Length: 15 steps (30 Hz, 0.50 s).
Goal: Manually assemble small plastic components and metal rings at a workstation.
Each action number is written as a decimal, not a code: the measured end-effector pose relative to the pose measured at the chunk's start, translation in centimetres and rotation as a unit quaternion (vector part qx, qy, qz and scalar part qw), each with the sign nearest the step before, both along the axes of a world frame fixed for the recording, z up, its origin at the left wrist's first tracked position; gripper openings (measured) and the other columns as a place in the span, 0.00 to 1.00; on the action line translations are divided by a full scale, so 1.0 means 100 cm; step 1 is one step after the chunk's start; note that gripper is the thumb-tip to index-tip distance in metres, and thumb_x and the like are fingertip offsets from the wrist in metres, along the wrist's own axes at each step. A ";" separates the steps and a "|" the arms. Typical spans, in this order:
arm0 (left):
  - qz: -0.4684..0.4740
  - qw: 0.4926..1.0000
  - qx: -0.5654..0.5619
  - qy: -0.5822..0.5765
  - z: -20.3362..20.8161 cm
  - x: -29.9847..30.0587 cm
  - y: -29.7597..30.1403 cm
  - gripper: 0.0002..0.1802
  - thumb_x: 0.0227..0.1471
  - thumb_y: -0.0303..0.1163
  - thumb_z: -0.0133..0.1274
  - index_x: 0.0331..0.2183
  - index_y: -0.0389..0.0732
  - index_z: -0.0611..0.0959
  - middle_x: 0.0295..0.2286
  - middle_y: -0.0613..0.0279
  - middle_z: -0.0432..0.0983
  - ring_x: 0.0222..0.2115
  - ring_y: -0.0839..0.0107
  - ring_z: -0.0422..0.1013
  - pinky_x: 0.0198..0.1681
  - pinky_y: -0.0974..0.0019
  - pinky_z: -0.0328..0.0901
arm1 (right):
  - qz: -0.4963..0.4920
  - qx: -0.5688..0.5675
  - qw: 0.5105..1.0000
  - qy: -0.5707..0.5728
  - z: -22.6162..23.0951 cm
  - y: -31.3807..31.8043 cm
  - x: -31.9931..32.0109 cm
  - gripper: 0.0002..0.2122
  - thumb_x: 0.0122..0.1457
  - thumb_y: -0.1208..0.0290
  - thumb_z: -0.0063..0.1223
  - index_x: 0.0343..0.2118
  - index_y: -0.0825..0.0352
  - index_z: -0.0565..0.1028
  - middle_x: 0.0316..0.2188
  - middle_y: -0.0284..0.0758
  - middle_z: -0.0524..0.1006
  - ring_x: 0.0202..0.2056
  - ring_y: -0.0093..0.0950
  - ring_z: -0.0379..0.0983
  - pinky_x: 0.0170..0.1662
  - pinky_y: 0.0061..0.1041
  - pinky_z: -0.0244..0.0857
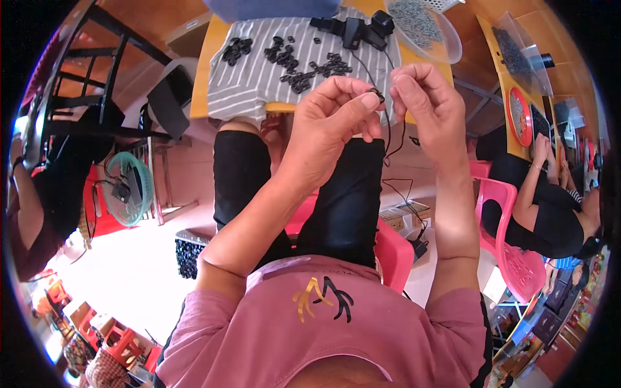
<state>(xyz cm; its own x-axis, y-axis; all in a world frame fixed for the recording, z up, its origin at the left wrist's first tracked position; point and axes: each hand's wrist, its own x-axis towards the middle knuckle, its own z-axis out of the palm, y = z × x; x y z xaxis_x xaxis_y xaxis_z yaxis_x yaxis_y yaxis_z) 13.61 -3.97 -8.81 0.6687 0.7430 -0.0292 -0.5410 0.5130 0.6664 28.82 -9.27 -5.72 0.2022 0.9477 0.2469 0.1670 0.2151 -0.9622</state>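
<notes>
My left hand (336, 113) pinches a small dark piece (376, 95) between thumb and index finger, raised in front of the table's near edge. It looks like the small black plastic pieces (283, 57) lying in loose heaps on a grey striped cloth (239, 90). Close by on the right, my right hand (430, 103) has its thumb and fingertips pressed together. Whatever it may hold is too small to make out. The two hands are apart by a narrow gap. Beyond them, a black corded device (354, 31) rests on the cloth's far part.
A clear tub (424, 29) of small grey bits stands at the table's back right, beside a blue bin (272, 8). A black cord (388, 139) hangs down past the table edge. At right, a person sits at another table near a pink chair (508, 239); a green fan (128, 189) is at left.
</notes>
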 end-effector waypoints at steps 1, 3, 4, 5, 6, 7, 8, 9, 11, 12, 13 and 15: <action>0.006 1.000 0.003 0.000 0.000 -0.005 -0.002 0.08 0.51 0.28 0.54 0.34 0.36 0.75 0.24 0.63 0.75 0.22 0.77 0.72 0.26 0.76 0.65 | -0.003 0.000 1.000 0.005 -0.002 -0.003 -0.007 0.07 0.60 0.69 0.49 0.34 0.69 0.71 0.24 0.25 0.70 0.22 0.11 0.62 0.25 0.10 0.56; 0.015 1.000 0.009 -0.003 0.001 -0.014 -0.006 0.08 0.51 0.27 0.54 0.34 0.36 0.75 0.24 0.63 0.75 0.23 0.77 0.72 0.26 0.76 0.66 | -0.002 -0.002 1.000 0.010 -0.002 -0.007 -0.022 0.07 0.60 0.69 0.49 0.34 0.69 0.70 0.24 0.25 0.70 0.22 0.11 0.62 0.25 0.10 0.56; 0.020 1.000 0.018 -0.008 0.002 -0.017 -0.008 0.08 0.51 0.27 0.54 0.34 0.36 0.75 0.24 0.62 0.75 0.23 0.77 0.72 0.26 0.76 0.66 | -0.008 0.006 1.000 0.015 -0.001 -0.008 -0.028 0.08 0.60 0.69 0.49 0.34 0.69 0.70 0.24 0.26 0.70 0.22 0.12 0.62 0.25 0.11 0.57; 0.022 1.000 0.017 -0.009 0.002 -0.020 -0.010 0.08 0.51 0.27 0.54 0.34 0.36 0.75 0.24 0.62 0.75 0.23 0.77 0.72 0.26 0.76 0.66 | -0.015 0.014 1.000 0.019 -0.001 -0.010 -0.034 0.08 0.60 0.69 0.49 0.35 0.69 0.70 0.24 0.26 0.70 0.22 0.12 0.63 0.25 0.11 0.58; 0.029 0.999 0.029 -0.008 0.003 -0.024 -0.011 0.08 0.51 0.26 0.54 0.35 0.35 0.75 0.24 0.62 0.75 0.23 0.77 0.71 0.26 0.76 0.66 | -0.013 0.013 1.000 0.018 0.001 -0.011 -0.038 0.08 0.60 0.69 0.49 0.35 0.69 0.70 0.24 0.26 0.70 0.22 0.12 0.63 0.25 0.11 0.58; 0.036 0.998 0.042 -0.007 0.004 -0.027 -0.013 0.08 0.51 0.26 0.54 0.35 0.35 0.75 0.24 0.61 0.74 0.23 0.77 0.71 0.27 0.76 0.66 | -0.015 0.012 0.999 0.027 0.003 -0.012 -0.043 0.07 0.60 0.70 0.49 0.35 0.69 0.70 0.24 0.26 0.70 0.22 0.12 0.63 0.25 0.11 0.59; 0.038 0.998 0.041 -0.007 0.005 -0.031 -0.014 0.08 0.51 0.26 0.54 0.35 0.35 0.75 0.24 0.61 0.74 0.23 0.77 0.71 0.27 0.76 0.66 | -0.017 0.010 0.999 0.037 0.004 -0.013 -0.047 0.07 0.60 0.70 0.49 0.35 0.70 0.70 0.24 0.27 0.70 0.23 0.13 0.64 0.26 0.12 0.59; 0.043 0.998 0.050 -0.008 0.006 -0.034 -0.015 0.08 0.51 0.25 0.53 0.35 0.35 0.75 0.25 0.61 0.75 0.23 0.77 0.71 0.27 0.76 0.66 | -0.016 0.009 0.999 0.036 0.005 -0.014 -0.050 0.07 0.60 0.70 0.49 0.35 0.70 0.70 0.24 0.27 0.70 0.23 0.13 0.64 0.26 0.12 0.59; 0.051 0.997 0.058 -0.009 0.009 -0.039 -0.018 0.08 0.51 0.25 0.53 0.35 0.34 0.75 0.25 0.61 0.75 0.24 0.77 0.71 0.27 0.76 0.66 | -0.001 0.027 0.999 0.044 0.006 -0.015 -0.055 0.07 0.60 0.71 0.49 0.36 0.70 0.69 0.24 0.27 0.70 0.23 0.13 0.65 0.26 0.12 0.60; 0.054 0.996 0.065 -0.012 0.010 -0.042 -0.019 0.08 0.52 0.25 0.53 0.35 0.34 0.74 0.25 0.60 0.75 0.24 0.77 0.71 0.27 0.76 0.66 | 0.000 0.027 0.999 0.043 0.006 -0.015 -0.057 0.07 0.60 0.71 0.49 0.36 0.70 0.69 0.24 0.27 0.70 0.23 0.13 0.65 0.26 0.12 0.60; 0.057 0.996 0.073 -0.014 0.011 -0.044 -0.020 0.08 0.52 0.25 0.52 0.36 0.34 0.74 0.26 0.60 0.75 0.24 0.77 0.71 0.27 0.76 0.65 | -0.004 0.028 0.999 0.040 0.007 -0.016 -0.060 0.07 0.60 0.72 0.48 0.36 0.70 0.69 0.24 0.28 0.70 0.23 0.13 0.65 0.26 0.12 0.61; 0.062 0.995 0.078 -0.013 0.013 -0.048 -0.024 0.08 0.52 0.25 0.52 0.36 0.33 0.74 0.26 0.60 0.75 0.25 0.77 0.71 0.27 0.76 0.65 | -0.008 0.029 0.999 0.037 0.008 -0.017 -0.065 0.06 0.60 0.72 0.48 0.36 0.70 0.69 0.24 0.28 0.71 0.23 0.13 0.65 0.26 0.12 0.61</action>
<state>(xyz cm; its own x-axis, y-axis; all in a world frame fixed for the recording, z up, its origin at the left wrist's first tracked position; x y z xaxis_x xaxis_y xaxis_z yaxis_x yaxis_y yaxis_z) 8.80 -6.32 -7.48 0.5699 0.8144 0.1094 -0.6123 0.3321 0.7174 22.35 -11.02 -4.94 0.2361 0.9288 0.2857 0.0995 0.2694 -0.9579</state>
